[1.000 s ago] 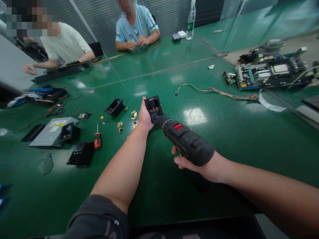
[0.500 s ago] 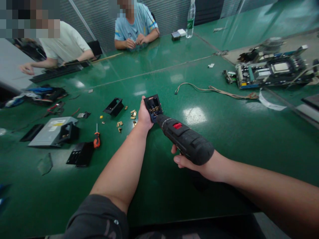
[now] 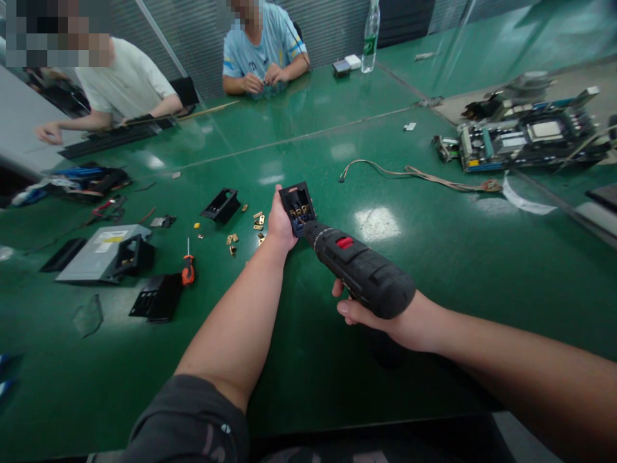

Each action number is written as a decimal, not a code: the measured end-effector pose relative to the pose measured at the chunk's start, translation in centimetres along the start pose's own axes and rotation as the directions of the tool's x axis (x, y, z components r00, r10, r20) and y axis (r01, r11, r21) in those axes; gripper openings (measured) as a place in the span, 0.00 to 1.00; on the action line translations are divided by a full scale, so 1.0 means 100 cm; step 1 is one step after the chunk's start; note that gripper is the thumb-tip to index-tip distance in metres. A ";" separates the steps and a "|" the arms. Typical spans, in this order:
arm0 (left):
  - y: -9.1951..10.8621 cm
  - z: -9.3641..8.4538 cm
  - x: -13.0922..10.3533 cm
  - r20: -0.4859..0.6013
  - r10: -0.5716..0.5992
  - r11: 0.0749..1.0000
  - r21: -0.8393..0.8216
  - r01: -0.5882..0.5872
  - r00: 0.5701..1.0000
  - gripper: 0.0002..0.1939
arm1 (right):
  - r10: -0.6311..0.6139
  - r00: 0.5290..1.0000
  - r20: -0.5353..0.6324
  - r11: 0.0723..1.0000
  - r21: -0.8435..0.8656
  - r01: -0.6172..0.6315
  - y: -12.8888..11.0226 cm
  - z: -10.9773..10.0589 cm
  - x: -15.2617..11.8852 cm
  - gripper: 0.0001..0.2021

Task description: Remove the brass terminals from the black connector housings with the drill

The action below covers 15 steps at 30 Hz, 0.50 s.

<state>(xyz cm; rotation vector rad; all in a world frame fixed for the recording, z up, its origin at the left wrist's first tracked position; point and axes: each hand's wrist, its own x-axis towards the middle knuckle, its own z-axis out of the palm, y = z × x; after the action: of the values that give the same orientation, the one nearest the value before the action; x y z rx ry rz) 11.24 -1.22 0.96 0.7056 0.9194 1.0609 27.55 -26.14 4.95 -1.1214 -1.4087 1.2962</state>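
Black housing [image 3: 297, 197] sits clasped in the left hand [image 3: 279, 222]; the drill [image 3: 369, 271], gripped by the curled right hand [image 3: 409, 325], slants forward-left from it to the housing.

Glossy green table [image 3: 463, 263], bright glare patches [image 3: 376, 223]; grey ribbed backdrop [image 3: 332, 29] beyond.

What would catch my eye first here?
Probably the black power drill in the right hand, its front end at a black housing in the left hand. Next, the orange screwdriver on the green table, left of the forearms.
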 end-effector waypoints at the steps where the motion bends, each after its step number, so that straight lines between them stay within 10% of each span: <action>1: 0.000 0.000 0.000 0.005 0.002 1.000 -0.006 -0.002 1.000 0.43 | 0.003 1.000 0.001 1.000 0.005 -0.003 0.000 0.000 0.000 0.39; 15: -0.005 -0.006 0.008 0.033 0.026 1.000 -0.005 -0.026 0.999 0.43 | 0.027 0.999 0.017 1.000 0.011 -0.027 0.001 -0.001 0.000 0.42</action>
<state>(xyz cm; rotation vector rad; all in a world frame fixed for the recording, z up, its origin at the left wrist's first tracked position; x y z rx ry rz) 11.05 -0.63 0.02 0.7303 0.8814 1.0710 27.65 -26.16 4.81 -1.1279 -1.4017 1.3336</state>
